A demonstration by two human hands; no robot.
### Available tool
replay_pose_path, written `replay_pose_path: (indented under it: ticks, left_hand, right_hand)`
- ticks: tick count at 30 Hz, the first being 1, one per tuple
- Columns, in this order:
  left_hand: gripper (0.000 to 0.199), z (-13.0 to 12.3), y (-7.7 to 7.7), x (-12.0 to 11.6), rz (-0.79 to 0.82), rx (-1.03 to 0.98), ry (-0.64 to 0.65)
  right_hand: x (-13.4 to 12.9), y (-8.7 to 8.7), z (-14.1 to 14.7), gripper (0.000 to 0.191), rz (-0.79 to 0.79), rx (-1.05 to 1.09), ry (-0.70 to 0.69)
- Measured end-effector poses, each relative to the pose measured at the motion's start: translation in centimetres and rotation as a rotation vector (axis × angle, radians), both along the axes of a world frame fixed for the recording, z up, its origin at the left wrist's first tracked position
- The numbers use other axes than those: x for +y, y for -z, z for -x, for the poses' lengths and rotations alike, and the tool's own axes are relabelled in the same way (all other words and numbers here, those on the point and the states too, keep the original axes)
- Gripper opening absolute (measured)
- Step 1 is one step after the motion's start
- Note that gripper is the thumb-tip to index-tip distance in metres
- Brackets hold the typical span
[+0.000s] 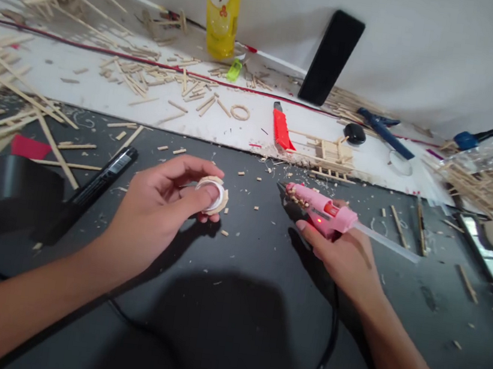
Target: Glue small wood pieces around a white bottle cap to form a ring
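Note:
Between the thumb and fingers of my left hand is a small white round cap with pale wood pieces around its edge. The thumb presses on its face. My right hand is wrapped around the handle of a pink glue gun, whose dark nozzle points left toward the cap, apart from it. A small light glows on the gun's side, and a clear glue stick sticks out of its back. Part of the right hand's grip is hidden behind the gun.
A red utility knife and a small stick-built model lie beyond the hands. A black marker rests at left. Wooden sticks are heaped there. A yellow bottle and a black phone stand at the back.

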State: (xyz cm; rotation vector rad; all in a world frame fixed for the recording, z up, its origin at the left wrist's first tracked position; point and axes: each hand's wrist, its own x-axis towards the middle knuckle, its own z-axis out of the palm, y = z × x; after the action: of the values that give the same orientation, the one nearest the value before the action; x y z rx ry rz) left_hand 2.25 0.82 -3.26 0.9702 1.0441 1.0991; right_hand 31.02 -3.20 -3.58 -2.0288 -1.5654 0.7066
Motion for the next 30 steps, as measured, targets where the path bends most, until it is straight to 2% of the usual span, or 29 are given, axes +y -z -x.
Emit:
replay_pose_path:
  ticks: [3,4,6,7,9,10,11,12,16,19,22,27,29,30]
  left_hand:
    - [0.012,-0.1,-0.3,0.1,-0.015,0.008,0.001]
    - [0.012,-0.1,-0.3,0.2,-0.017,0.009,0.0]
    - [0.014,-0.1,-0.3,0.3,-0.017,0.012,-0.007]
    - [0.015,-0.2,-0.2,0.5,-0.019,0.015,-0.014]
    - [0.016,-0.1,0.1,0.7,-0.035,0.021,-0.04]
    - [0.016,-0.1,0.2,0.8,-0.051,0.025,-0.052]
    - [0.017,-0.1,0.3,0.9,-0.064,0.028,-0.062]
    - [0.017,0.0,0.4,1.0,-0.076,0.031,-0.072]
    - [0.016,0.1,0.4,1.2,-0.075,0.057,-0.078]
    - [0.015,0.1,0.3,1.3,-0.07,0.064,-0.075]
    - [0.014,0.1,0.4,1.2,-0.067,0.06,-0.06]
    - [0.012,0.1,1.0,0.7,-0.07,0.079,0.036]
    - [0.011,0.1,1.2,0.5,-0.077,0.128,0.066]
    - [0.011,0.1,1.2,0.3,-0.08,0.147,0.077]
  right_hand:
    - [-2.9,-0.2,-0.7,0.052,-0.14,0.035,0.113]
    - [-4.2,-0.2,-0.7,0.052,-0.231,0.007,0.18]
    - [-6.9,-0.2,-0.4,0.041,-0.429,-0.052,0.275]
    - [-8.0,-0.2,0.1,0.037,-0.564,-0.082,0.231]
    - [-9.2,-0.4,1.6,0.026,-0.695,-0.116,-0.135]
    - [-9.1,-0.6,2.6,0.017,-0.654,-0.156,-0.322]
    - [-8.5,-0.9,3.6,0.01,-0.583,-0.216,-0.431]
    - [-7.6,-1.1,4.6,0.01,-0.51,-0.284,-0.491]
    - [-2.3,-1.9,8.1,0.02,-0.329,-0.641,-0.562]
    - [0.3,-1.7,9.4,0.021,-0.169,-0.822,-0.551]
    - [1.1,-1.2,9.6,0.025,-0.136,-0.813,-0.586]
    - [0.7,-0.7,9.3,0.026,-0.18,-0.766,-0.597]
    - [0.1,-0.8,9.1,0.02,-0.247,-0.622,-0.564]
    - [-0.4,-0.8,8.9,0.017,-0.29,-0.481,-0.529]
